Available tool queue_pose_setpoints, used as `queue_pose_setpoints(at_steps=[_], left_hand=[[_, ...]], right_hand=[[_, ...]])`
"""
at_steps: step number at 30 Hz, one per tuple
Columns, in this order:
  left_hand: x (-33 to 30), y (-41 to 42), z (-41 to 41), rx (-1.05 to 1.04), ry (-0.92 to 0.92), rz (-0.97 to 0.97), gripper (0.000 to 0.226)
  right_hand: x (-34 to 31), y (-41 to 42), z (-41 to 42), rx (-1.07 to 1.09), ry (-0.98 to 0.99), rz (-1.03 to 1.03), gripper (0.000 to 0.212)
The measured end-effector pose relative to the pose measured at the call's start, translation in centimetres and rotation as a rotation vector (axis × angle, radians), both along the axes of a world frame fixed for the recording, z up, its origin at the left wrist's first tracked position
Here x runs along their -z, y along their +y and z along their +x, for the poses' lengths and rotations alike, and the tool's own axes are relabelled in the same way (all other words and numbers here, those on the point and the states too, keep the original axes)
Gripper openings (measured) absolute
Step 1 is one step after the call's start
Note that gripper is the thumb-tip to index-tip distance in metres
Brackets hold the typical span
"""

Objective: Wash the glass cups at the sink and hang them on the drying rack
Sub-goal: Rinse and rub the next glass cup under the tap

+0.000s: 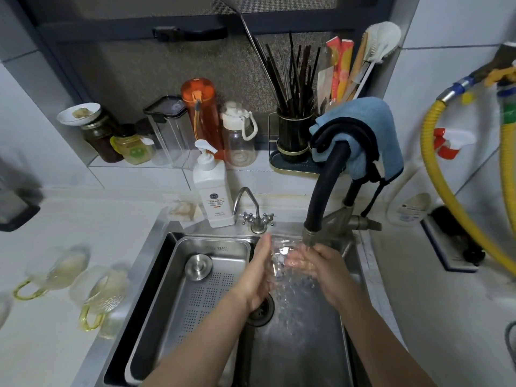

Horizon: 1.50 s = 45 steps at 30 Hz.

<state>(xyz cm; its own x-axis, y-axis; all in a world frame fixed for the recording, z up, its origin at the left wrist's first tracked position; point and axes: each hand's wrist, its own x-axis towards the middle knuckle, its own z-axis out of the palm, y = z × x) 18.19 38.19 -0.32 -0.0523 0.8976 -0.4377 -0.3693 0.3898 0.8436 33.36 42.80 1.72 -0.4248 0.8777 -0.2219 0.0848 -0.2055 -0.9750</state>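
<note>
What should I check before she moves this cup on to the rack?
1. Cup under the running water: ok.
2. Left hand has a grip on it: cannot tell, blurred.
3. Right hand supports it: ok, fingers against the glass.
4. Suds rinsed off: cannot tell.
5. Drying rack in sight: not ok.
6. More cups waiting on the counter: ok.

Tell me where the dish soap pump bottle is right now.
In the head view, the white pump bottle stands on the sink's back ledge, left of centre, just left of the small chrome tap.
</note>
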Motion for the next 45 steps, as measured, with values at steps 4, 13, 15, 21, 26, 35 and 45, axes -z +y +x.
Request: queue_pose_setpoints(at_steps=[4,13,15,21,26,35,45], left_hand=[[1.0,-0.6,0.4,-0.063,0.024,0.069,0.083],[1.2,0.1,1.0,-0.207,0.054,0.034,0.081],[1.4,0.6,1.3,-0.256,-0.013,0.03,0.07],[0.3,1.7,1.8,-0.2,-0.048,-0.02,0.036],[-0.1,2.4,2.4,-0.167,0.06,-0.062,0.026],[0.8,2.8,0.7,-0.08,0.034,-0.151,0.075],[0.2,2.7,-0.6,0.007,-0.011,-0.245,0.058]], right_hand=[[0.4,0.3,-0.4,-0.016,0.029,-0.07,0.024],[0.3,0.0,-0.8,-0.053,-0.073,0.056,0.033],[0.1,0.0,-1.1,-0.022,-0.175,0.147,0.036],[-0.5,0.7,0.1,-0.247,-0.306,0.14,0.031],[-1.3,1.8,-0.9,-0.149,-0.065,-0.059,0.012],[-0.7,0.4,-0.3,-0.354,-0.254,0.152,0.017],[-1.6,0.6,0.8,-0.57,-0.226,0.123,0.026]])
